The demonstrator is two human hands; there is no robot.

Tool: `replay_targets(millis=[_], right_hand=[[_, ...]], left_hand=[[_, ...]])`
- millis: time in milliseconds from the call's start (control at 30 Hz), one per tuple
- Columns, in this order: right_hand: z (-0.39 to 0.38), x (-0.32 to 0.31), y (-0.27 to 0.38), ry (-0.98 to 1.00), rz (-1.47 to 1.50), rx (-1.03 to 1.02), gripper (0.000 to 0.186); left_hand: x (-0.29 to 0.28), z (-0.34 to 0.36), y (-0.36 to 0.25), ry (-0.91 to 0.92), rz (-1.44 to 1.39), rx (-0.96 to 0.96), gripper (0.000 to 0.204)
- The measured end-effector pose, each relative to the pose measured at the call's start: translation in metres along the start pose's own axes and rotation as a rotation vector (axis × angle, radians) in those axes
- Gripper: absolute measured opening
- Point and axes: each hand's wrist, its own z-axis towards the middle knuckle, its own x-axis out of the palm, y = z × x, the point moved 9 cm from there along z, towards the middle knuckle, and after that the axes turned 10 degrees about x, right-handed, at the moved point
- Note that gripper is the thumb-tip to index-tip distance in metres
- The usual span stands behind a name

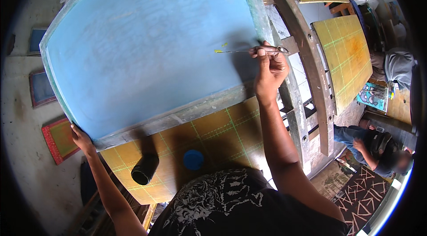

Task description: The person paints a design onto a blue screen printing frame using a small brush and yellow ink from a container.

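Observation:
A large screen-printing frame [178, 118] with pale blue mesh [147, 58] is tilted up before me. At its near left corner, my left hand [83, 139] grips the edge. My right hand [271, 70] pinches a slim metal tool [240, 51] over the mesh's right side, its thin shaft pointing left. Yellow paint [218, 51] covers the tip, and small yellow specks show on the mesh beside it. I cannot tell the tool's exact kind. Below the frame, a dark cylindrical container [145, 169] and a round blue lid [193, 159] are on a gridded yellow-brown board [222, 134].
A metal rail [311, 58] with bolts runs along the right. Beyond it are more gridded boards [342, 58]. A seated person [367, 147] is at the far right, near a patterned dark panel [362, 196]. Small framed screens [62, 138] lie at the left.

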Motion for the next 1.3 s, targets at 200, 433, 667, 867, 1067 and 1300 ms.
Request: replay_targets(millis=[200, 433, 667, 867, 1067, 1300], right_hand=[[-0.003, 0.006, -0.010, 0.021, -0.041, -0.015, 0.005], [-0.002, 0.009, -0.007, 0.027, -0.077, -0.003, 0.009], [-0.004, 0.004, -0.012, -0.020, 0.004, 0.045, 0.009], [-0.002, 0.001, -0.006, -0.014, 0.105, 0.038, 0.008], [-0.005, 0.001, -0.004, 0.000, -0.015, 0.025, 0.009], [-0.007, -0.002, -0.001, -0.005, 0.002, 0.018, 0.008]], left_hand=[[0.004, 0.000, -0.002, 0.039, 0.000, 0.000, 0.045], [0.005, -0.001, 0.005, 0.033, -0.072, -0.027, 0.046], [0.002, 0.003, 0.009, 0.037, -0.075, 0.001, 0.045], [-0.002, -0.002, 0.007, -0.006, -0.088, -0.035, 0.047], [-0.008, -0.006, 0.002, -0.056, -0.114, -0.079, 0.051], [-0.011, -0.011, -0.011, -0.107, -0.120, -0.048, 0.053]])
